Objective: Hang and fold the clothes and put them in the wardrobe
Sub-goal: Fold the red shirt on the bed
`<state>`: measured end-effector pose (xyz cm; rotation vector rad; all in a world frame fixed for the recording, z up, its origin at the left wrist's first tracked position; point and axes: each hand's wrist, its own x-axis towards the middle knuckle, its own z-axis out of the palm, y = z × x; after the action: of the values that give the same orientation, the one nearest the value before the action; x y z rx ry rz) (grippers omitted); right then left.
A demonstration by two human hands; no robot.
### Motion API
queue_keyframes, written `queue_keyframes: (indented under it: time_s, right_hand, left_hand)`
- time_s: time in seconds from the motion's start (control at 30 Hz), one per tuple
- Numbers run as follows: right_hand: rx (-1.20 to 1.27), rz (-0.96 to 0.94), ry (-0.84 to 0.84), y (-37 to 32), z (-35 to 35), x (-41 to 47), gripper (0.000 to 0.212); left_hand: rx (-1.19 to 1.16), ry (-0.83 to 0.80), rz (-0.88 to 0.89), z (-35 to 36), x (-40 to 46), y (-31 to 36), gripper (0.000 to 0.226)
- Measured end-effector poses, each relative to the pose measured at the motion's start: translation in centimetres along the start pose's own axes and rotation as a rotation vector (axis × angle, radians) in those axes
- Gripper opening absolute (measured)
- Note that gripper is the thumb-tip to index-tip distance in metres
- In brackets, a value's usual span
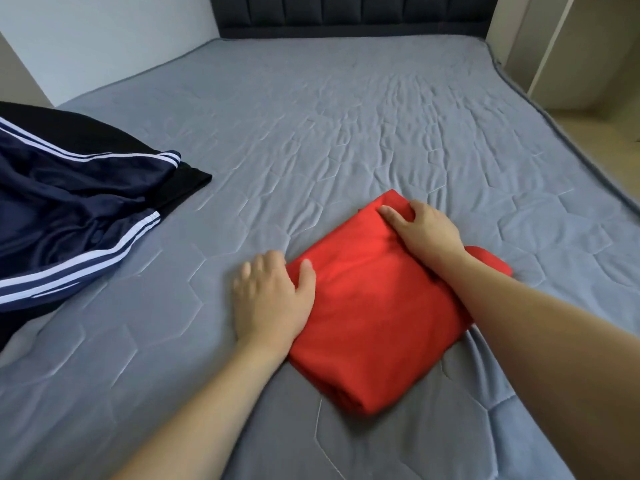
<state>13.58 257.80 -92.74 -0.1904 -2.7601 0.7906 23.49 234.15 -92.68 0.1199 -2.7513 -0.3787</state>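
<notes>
Two bare forearms reaching in from the near edge over a grey quilted bed cover [346,133]. Between them, a red fabric garment [367,306] folded into a compact rectangle, lying flat on the bed. Left hand [273,299] flat beside its left edge, fingers relaxed, thumb resting on the red cloth. Right hand [422,230] pressing the far corner, fingers loosely curled onto the fold. Folding seemingly finished, carrying to a wardrobe not yet done. Farther left, a crumpled navy track garment with white stripes [69,209] on black cloth [194,178], unfolded. Beyond, a dark padded headboard [346,15].
</notes>
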Motion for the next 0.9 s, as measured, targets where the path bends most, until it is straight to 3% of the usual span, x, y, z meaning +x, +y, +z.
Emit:
queue_keyframes:
  time_s: [0.1, 0.27, 0.53, 0.63, 0.7, 0.8, 0.9]
  right_hand:
    - [0.013, -0.063, 0.049, 0.0, 0.0, 0.0, 0.052]
    - [-0.022, -0.181, 0.156, -0.4, -0.3, -1.0, 0.039]
    - [-0.009, -0.231, 0.178, -1.1, -0.9, -2.2, 0.028]
    - [-0.028, -0.227, 0.160, -0.9, -0.6, -2.0, 0.029]
    - [-0.031, -0.182, 0.111, -1.0, -0.8, -2.1, 0.031]
    - [0.023, -0.044, 0.016, -2.5, -2.5, -2.6, 0.029]
    - [0.358, 0.259, -0.153, -7.1, -7.2, -2.2, 0.032]
  left_hand:
    - [-0.151, 0.062, 0.059, 1.1, 0.3, -0.8, 0.034]
    - [-0.152, 0.105, 0.095, 1.6, 0.5, -0.9, 0.039]
    - [-0.148, 0.118, 0.091, 1.6, 0.3, -0.8, 0.040]
    - [-0.137, 0.102, 0.103, 1.6, 0.6, -1.2, 0.050]
    - [-0.144, -0.007, 0.071, 1.3, 0.9, -1.4, 0.058]
    - [-0.230, -0.307, -0.036, -0.8, 2.3, -1.4, 0.055]
    - [-0.378, -0.547, -0.160, -5.5, 3.8, -0.6, 0.042]
